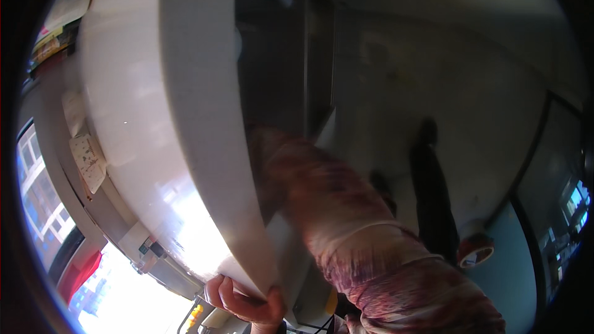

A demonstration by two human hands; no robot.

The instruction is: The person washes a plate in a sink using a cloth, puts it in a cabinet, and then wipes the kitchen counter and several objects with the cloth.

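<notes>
At the bottom, my left hand point(248, 301) grips the near corner of a white tabletop point(139, 116), its fingers on the top and the thumb against the thick front edge point(209, 139). My right arm, in a sleeve with a blotchy red and cream pattern point(371, 236), reaches in beneath that edge. Its hand is hidden in the dark space under the tabletop point(274, 65). Whatever it touches there cannot be seen. A pale upright panel point(325, 125) stands beside the forearm.
Along the far side lie a patterned paper pad point(88, 162) and small items point(151, 248), near bright windows point(44, 185). A dark trouser leg point(431, 195) stands on the dim floor point(473, 125). To the right are a red ring-shaped object point(475, 251) and a dark-framed glossy panel point(552, 222).
</notes>
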